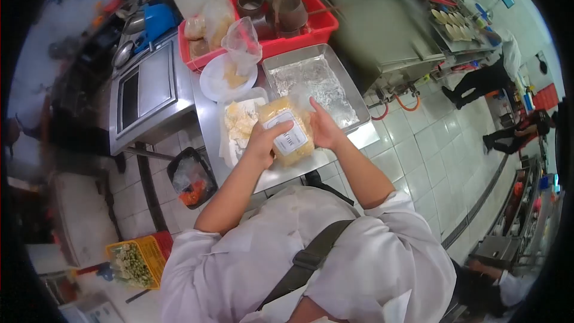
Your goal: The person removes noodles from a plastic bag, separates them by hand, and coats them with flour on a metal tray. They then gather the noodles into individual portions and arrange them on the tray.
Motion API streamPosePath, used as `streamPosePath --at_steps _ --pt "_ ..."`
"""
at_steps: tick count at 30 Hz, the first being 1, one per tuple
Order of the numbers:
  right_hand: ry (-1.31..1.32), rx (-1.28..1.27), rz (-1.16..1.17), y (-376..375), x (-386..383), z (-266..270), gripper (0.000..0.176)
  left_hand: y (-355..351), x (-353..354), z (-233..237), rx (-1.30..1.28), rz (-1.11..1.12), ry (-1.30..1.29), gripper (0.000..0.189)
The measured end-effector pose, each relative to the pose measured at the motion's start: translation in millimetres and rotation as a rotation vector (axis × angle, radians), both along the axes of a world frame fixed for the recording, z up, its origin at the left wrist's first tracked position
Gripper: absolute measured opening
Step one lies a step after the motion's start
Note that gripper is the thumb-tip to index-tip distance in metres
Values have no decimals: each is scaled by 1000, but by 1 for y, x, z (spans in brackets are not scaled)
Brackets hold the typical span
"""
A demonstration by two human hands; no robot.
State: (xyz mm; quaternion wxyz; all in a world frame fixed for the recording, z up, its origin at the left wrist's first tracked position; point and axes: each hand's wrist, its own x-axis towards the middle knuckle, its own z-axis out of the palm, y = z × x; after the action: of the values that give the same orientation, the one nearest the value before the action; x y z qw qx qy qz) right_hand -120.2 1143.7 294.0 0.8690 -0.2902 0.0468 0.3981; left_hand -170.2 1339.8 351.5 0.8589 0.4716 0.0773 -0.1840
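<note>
A clear plastic bag of yellow crumbs with a white printed label is held over the front of the metal table. My left hand grips its left side, the thumb lying across the label. Against the bag's right side rests my right hand, one finger stretched upward and the others partly hidden behind the bag. Just left of the bag, a white tray holds pale yellow crumbs. Behind it, a white bowl contains some crumbs, with a crumpled clear bag at its rim.
A metal tray with a whitish, floury coating lies at the right. Behind stands a red bin with metal pots and long handles. A black bin and a yellow crate are on the floor at left. People stand at far right.
</note>
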Motion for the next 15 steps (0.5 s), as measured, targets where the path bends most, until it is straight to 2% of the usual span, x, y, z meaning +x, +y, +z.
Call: streamPosePath --at_steps 2,3,4,6,7,11,14,15 --pt "30 76 17 5 6 -14 59 2 11 2 -59 7 37 44" --pt "15 -61 -81 1 11 -19 50 3 16 4 -123 3 66 43" --pt "18 -44 -68 -6 25 -23 50 4 23 4 -106 16 67 43" --pt "-259 44 -182 -26 54 -37 42 6 36 2 -181 135 124 42" --pt "-249 -1 -287 -32 54 -2 38 5 40 3 -157 195 125 40" --pt "-27 54 -274 -65 87 0 34 13 45 -8 -168 367 173 41" --pt "-102 -21 -259 -88 96 0 31 16 36 -3 -245 454 59 50" --pt "-286 -169 -202 -95 98 -8 30 17 35 -2 -222 481 -4 58"
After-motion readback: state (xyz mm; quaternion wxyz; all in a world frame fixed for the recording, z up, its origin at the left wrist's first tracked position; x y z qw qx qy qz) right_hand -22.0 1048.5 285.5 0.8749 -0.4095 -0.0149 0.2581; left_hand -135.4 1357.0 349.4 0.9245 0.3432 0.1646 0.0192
